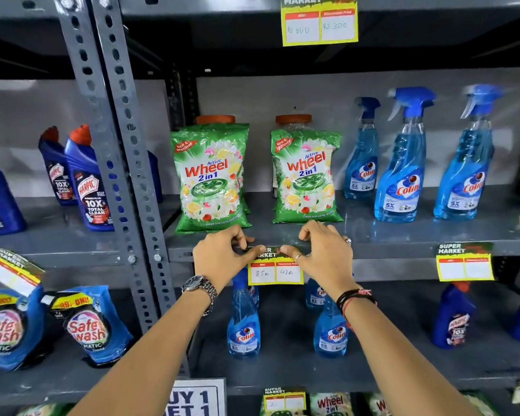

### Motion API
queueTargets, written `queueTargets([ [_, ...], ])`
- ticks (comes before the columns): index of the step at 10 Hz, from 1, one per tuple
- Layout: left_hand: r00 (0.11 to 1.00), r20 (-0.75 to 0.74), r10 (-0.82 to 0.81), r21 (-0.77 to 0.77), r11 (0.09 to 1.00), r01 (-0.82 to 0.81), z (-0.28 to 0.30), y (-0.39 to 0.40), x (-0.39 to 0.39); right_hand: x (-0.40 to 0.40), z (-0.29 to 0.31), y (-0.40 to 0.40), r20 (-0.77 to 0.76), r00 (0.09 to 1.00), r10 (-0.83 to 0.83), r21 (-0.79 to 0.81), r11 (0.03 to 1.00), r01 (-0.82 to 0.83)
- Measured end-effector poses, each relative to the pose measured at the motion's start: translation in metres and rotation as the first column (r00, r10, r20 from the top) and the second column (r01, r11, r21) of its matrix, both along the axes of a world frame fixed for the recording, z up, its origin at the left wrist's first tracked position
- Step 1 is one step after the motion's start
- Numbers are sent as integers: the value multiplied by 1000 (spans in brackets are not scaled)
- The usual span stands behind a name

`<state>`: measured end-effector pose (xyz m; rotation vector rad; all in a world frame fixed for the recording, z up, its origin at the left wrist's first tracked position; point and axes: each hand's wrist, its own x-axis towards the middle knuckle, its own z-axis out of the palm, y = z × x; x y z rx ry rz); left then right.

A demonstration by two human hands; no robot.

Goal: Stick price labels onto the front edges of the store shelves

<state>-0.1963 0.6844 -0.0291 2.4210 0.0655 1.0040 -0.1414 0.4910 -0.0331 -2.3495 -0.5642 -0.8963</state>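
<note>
A yellow-bordered price label (pixel 275 272) marked "85 Rs" and "43 Rs" hangs against the front edge of the grey middle shelf (pixel 388 247), below two green Wheel detergent bags (pixel 212 178). My left hand (pixel 221 256) pinches the label's top left corner and my right hand (pixel 323 255) pinches its top right corner, thumbs pressed on the dark top strip at the shelf edge. Both hands hide most of that strip.
Another label (pixel 464 262) with blank fields is stuck on the same edge to the right, under blue Colin spray bottles (pixel 401 163). A filled label (pixel 319 21) hangs from the shelf above. A perforated upright post (pixel 126 163) stands left; Harpic bottles (pixel 89 181) and Safewash pouches (pixel 87 325) lie beyond it.
</note>
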Motion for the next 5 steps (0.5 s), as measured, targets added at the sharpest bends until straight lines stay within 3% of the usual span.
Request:
queueTargets([
  [2, 996, 41, -78, 59, 995, 76, 27, 2, 4, 1, 38, -20, 13, 996, 83, 52, 995, -83],
  [4, 992, -53, -113, 85, 989, 118, 14, 11, 17, 15, 31, -29, -120, 983, 142, 74, 988, -134],
  [5, 981, -113, -155, 78, 983, 164, 14, 14, 16, 16, 26, -35, -154, 967, 203, 179, 968, -175],
])
